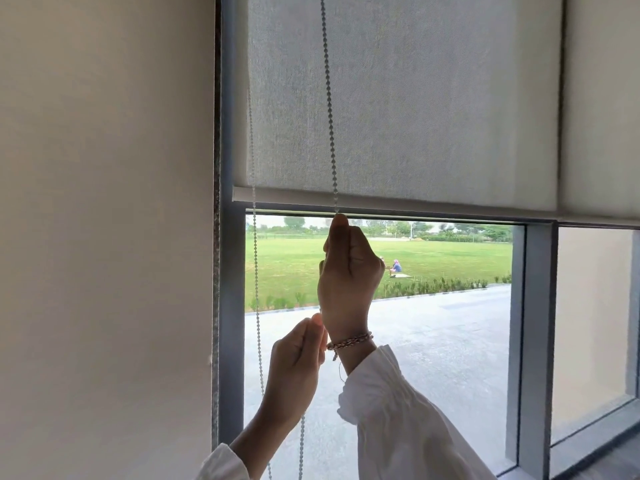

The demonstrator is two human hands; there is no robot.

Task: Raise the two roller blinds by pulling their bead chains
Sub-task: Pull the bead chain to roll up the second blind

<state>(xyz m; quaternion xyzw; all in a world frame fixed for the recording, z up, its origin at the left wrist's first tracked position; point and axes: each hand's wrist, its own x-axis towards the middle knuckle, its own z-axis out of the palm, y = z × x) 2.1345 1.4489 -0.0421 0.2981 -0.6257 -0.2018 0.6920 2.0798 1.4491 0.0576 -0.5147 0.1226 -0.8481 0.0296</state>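
Note:
A grey roller blind (433, 109) covers the upper half of the left window, its bottom bar (415, 206) about mid-height. A bead chain (329, 109) runs down in front of it. My right hand (349, 275) is shut on this chain just under the bottom bar. My left hand (298, 362) grips the same strand lower down, beside my right wrist. The chain's other strand (255, 258) hangs slack along the left window frame. A second blind (602, 109) hangs at the right, its lower edge slightly lower.
A plain wall (104, 220) fills the left side. Grey window frame posts (535, 341) separate the two panes. Outside lie a paved area, a lawn and people sitting far off.

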